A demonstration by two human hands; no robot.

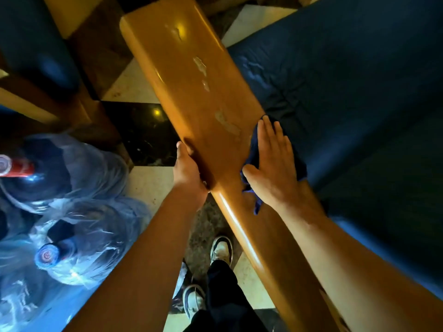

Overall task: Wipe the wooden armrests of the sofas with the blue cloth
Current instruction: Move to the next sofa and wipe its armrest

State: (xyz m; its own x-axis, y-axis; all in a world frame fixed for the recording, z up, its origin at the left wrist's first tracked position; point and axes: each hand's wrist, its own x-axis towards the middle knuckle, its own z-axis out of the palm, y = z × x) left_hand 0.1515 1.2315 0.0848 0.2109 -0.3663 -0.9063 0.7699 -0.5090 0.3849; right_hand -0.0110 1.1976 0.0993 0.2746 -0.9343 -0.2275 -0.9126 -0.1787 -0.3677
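Head view, looking straight down along the wooden armrest [191,87]: a long, broad plank of glossy orange-brown wood with rounded edges, its varnish worn away in pale, flaky patches down the middle. It runs from the far end toward my body, narrowing to a rounded rail near me.

My right hand [271,168] lies flat on the armrest's right edge, fingers straight and slightly fanned, palm pressing down on the blue cloth [254,152]. The cloth is dark blue, soft and rumpled; it pokes out beyond my fingertips, bunches to the left of my thumb, and a loose tail hangs out below my palm onto the wood. Most of it is hidden under my hand.

My left hand [188,168] grips the opposite, left edge of the armrest, thumb on top and fingers curled down around the side, out of sight.

To the right, touching the armrest, is the sofa's seat cushion [347,92], dark blue, smooth and creased like leather. On the left, on the floor [136,87] of pale and black polished tiles, stand two large water jugs [48,212] wrapped in crinkled clear plastic, one red-capped, one blue-capped. My shoes [220,250] stand beside the armrest.
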